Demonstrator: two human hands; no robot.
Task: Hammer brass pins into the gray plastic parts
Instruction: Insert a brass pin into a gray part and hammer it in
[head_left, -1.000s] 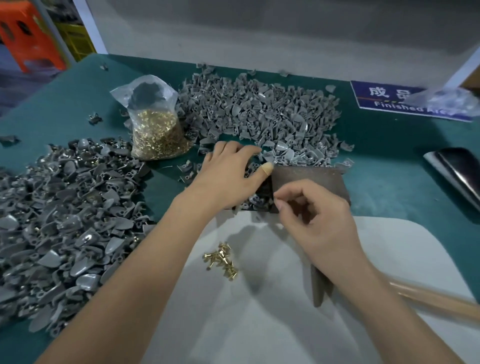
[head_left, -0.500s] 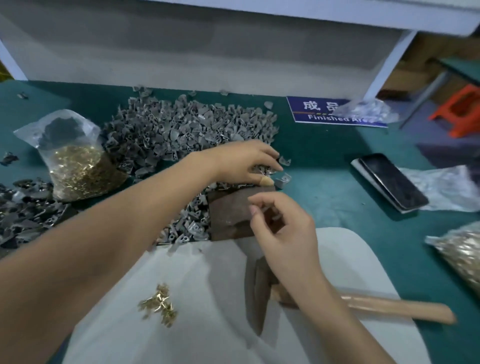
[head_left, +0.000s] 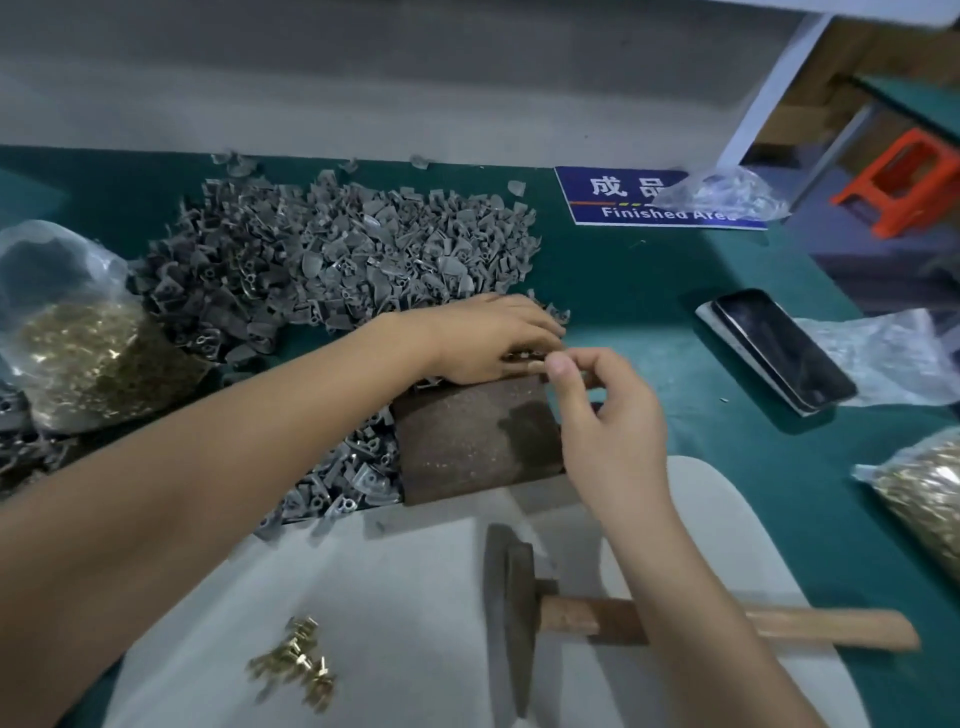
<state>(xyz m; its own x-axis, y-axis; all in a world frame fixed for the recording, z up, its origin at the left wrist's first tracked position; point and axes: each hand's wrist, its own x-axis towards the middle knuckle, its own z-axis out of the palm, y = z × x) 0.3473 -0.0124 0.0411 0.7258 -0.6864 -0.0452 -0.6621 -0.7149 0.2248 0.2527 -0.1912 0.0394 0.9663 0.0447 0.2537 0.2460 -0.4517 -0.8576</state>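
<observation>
Head view, as I see it from my station. My left hand (head_left: 488, 340) lies at frame centre with its fingers bent over the near edge of the large heap of gray plastic parts (head_left: 332, 260); I cannot tell whether it grips one, as the fingertips are blurred and partly hidden. My right hand (head_left: 605, 415) sits just right of it, thumb and forefinger pinched together at the far edge of the rusty metal block (head_left: 475, 441); the item between them is too small to identify. The fingertips of the two hands almost meet above that edge.

The block rests on the green table (head_left: 649, 322), touching the white mat (head_left: 415, 597) in the lower middle of the frame. More gray parts lie against the block's left side. On the mat, a small cluster of loose brass pins (head_left: 296, 662) lies at lower left of centre, and the hammer (head_left: 511, 613) lies below the block, its head on the mat and its wooden handle running right under my right forearm.

At left, a clear bag of brass pins (head_left: 78, 353) stands beside the heap; a second such bag (head_left: 924, 493) shows at the right edge. A dark phone (head_left: 776, 351) lies at right of centre. A blue "Finished Area" sign (head_left: 623, 200) lies at upper right, partly covered by crumpled plastic.
</observation>
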